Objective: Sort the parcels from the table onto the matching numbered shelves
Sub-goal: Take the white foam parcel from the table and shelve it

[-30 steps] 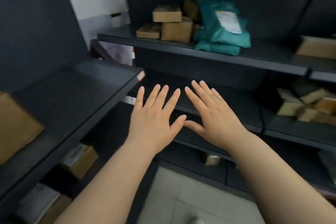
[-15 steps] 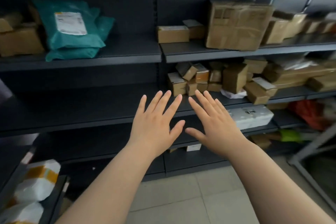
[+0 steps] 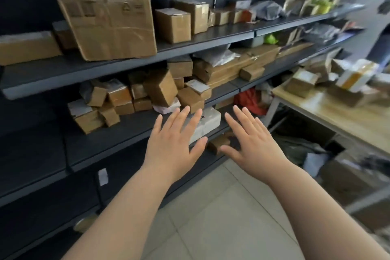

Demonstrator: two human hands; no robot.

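Hovering side by side, fingers spread and empty, the left hand (image 3: 175, 148) and right hand (image 3: 251, 148) grip nothing in front of the dark grey metal shelves (image 3: 105, 72). Further right, small brown cardboard parcels (image 3: 301, 83) sit on the pale wooden table (image 3: 329, 112). They look light and stiff, best gripped across opposite sides.

The view has swung right along the shelves (image 3: 190, 46), bringing the wooden table (image 3: 341, 112) into sight.

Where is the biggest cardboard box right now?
Head view, upper left: the big box sits on the upper shelf, beside a smaller brown box.
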